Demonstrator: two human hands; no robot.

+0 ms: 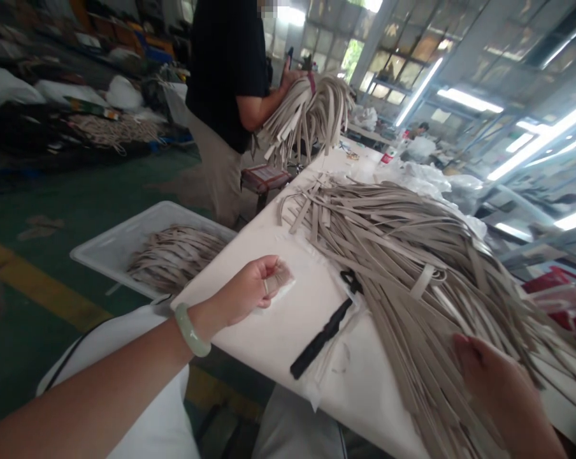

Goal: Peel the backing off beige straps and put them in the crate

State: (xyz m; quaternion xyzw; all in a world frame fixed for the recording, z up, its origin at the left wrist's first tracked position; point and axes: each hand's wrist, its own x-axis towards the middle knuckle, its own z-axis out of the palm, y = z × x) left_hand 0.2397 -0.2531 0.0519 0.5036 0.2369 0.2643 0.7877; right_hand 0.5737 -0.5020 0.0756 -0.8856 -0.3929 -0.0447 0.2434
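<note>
My left hand (257, 284) is closed just above the near left part of the table, its fingers curled and pressed together. A beige band circles one finger, and a thin, see-through scrap (286, 287) shows at the fingertips; what the hand holds is not clear. On the right, my right hand (501, 382) is closed at a large heap of flat grey-beige strips (393, 255), thumb over some of them; its other fingers are partly hidden and blurred. Between the hands lie a long black strap-like piece (321, 338) and black-handled scissors (350, 280), partly under clear plastic.
A white table (250, 338) runs away from me. Left of it stands a pale plastic bin (106, 245) with more strips. A person in a black shirt (225, 70) holds a tied bundle of strips (311, 108) beside a stool (266, 177). Clear plastic bags (422, 178) lie beyond the heap.
</note>
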